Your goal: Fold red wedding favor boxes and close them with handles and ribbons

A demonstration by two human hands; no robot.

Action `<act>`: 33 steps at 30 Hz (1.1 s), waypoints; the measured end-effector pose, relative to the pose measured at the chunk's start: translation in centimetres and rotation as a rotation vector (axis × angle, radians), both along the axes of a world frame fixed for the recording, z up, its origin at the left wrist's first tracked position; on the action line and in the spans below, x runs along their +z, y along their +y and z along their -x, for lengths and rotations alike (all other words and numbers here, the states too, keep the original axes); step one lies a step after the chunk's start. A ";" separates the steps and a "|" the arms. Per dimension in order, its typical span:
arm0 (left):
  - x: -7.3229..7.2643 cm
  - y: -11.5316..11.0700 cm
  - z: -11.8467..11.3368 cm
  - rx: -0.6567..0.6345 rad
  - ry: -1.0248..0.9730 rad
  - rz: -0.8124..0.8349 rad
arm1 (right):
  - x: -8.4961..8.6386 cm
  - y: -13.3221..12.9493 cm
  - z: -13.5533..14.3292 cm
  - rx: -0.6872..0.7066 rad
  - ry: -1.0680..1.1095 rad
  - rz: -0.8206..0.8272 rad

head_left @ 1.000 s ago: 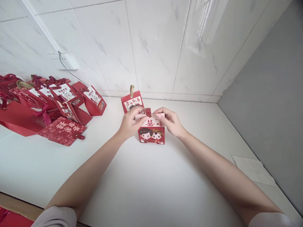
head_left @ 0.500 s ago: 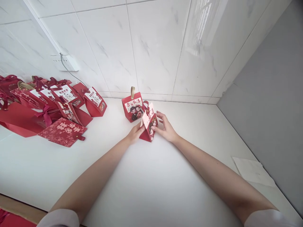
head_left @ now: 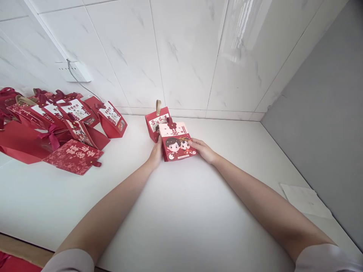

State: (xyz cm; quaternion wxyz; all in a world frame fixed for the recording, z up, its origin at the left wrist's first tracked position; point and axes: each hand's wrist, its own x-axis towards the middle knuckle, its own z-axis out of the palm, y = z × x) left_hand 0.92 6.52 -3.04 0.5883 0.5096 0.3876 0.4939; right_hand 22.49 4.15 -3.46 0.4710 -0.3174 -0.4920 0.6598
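Between my two hands is a pink and red gift box (head_left: 178, 145) with a cartoon couple on its front, which faces me. My left hand (head_left: 155, 154) grips its left side, fingers partly hidden behind it. On the right edge, my right hand (head_left: 202, 149) pinches the box, thumb in front and fingers behind. Just behind it, partly covered, stands a red gift box (head_left: 157, 113) with a beige loop handle.
Several red gift boxes (head_left: 110, 117) stand grouped at the left by the tiled wall. A flat red box (head_left: 75, 156) lies before them. A cable runs from a wall socket (head_left: 75, 71). White paper (head_left: 304, 200) lies at the right edge.
The pink and red box has turned from an angled side view so that its printed front faces me. My hands have shifted round its sides, the left slightly leftward.
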 end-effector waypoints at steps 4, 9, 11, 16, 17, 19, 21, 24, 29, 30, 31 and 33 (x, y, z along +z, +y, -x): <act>-0.1 -0.9 0.0 -0.148 0.130 -0.475 | -0.3 0.2 0.4 -0.117 0.154 0.147; 0.1 -1.2 -0.2 -0.360 0.431 -0.878 | -0.1 -0.1 1.0 -0.177 0.151 0.160; 0.3 -1.2 -0.2 -0.436 0.481 -0.880 | 0.2 -0.3 1.1 -0.171 0.126 0.157; 0.1 -1.2 -0.1 -0.418 0.622 -0.924 | 0.9 -0.5 0.8 -0.183 0.039 0.127; 0.0 -1.3 -0.1 -0.382 0.628 -0.932 | 0.9 -0.5 0.8 -0.186 0.008 0.101; -0.2 -1.3 -0.1 -0.306 0.619 -0.953 | 0.7 -0.3 0.8 -0.193 -0.058 0.036; -0.1 -1.3 0.0 -0.232 0.593 -0.986 | 0.3 0.0 0.9 -0.195 -0.089 -0.005; 0.0 -1.2 0.1 -0.100 0.553 -1.040 | -0.5 0.6 0.9 -0.155 -0.052 0.020; 0.0 -1.2 0.2 0.033 0.539 -1.113 | -1.2 1.0 0.6 -0.094 -0.034 0.024; -0.1 -1.2 0.1 0.033 0.537 -1.117 | -1.3 1.0 0.6 -0.094 -0.038 0.024; -0.1 -1.2 0.1 0.032 0.533 -1.116 | -1.3 1.0 0.5 -0.093 -0.038 0.029; -0.2 -1.2 0.1 0.036 0.522 -1.097 | -1.3 1.1 0.5 -0.087 -0.026 0.044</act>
